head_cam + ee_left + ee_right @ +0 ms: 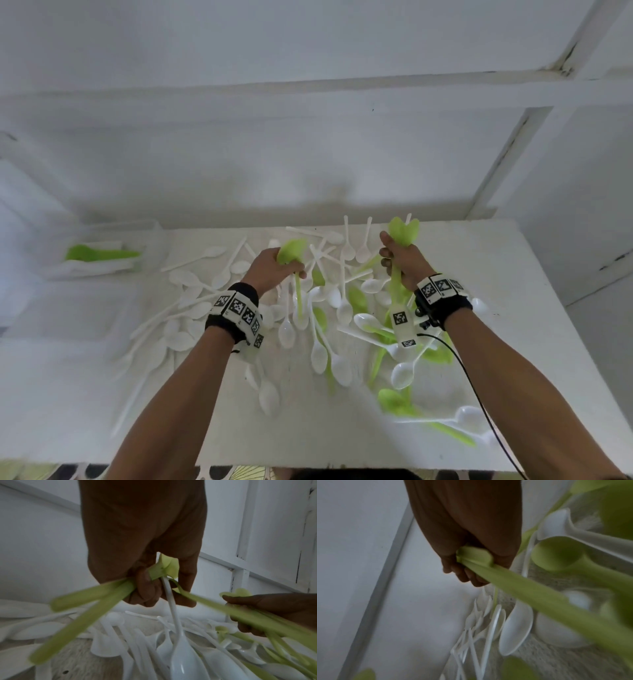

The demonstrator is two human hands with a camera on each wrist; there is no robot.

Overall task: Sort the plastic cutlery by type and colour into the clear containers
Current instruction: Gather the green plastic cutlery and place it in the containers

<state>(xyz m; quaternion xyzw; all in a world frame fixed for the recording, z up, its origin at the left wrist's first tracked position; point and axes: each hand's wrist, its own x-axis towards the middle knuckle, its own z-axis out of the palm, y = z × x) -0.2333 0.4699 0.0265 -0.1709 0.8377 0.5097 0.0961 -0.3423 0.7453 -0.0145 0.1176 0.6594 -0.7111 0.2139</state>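
Note:
White and green plastic spoons (322, 308) lie scattered over the white table (513, 274). My left hand (270, 267) grips a bunch of green spoons (291, 251), bowls up, handles hanging down; in the left wrist view the left hand (147, 588) holds these green spoons (80, 608) together with one white spoon (173, 615). My right hand (400, 260) grips another bunch of green spoons (403, 229) above the pile; its fingers (465, 574) curl round the green handles (513, 588). A clear container (109, 253) at the far left holds green cutlery.
A white wall and a white frame post (507, 150) stand behind the table. Loose green spoons (400, 401) and a white spoon (469, 416) lie near the table's front right edge. A black cable (479, 401) trails from my right wrist band. Patterned floor shows below the front edge.

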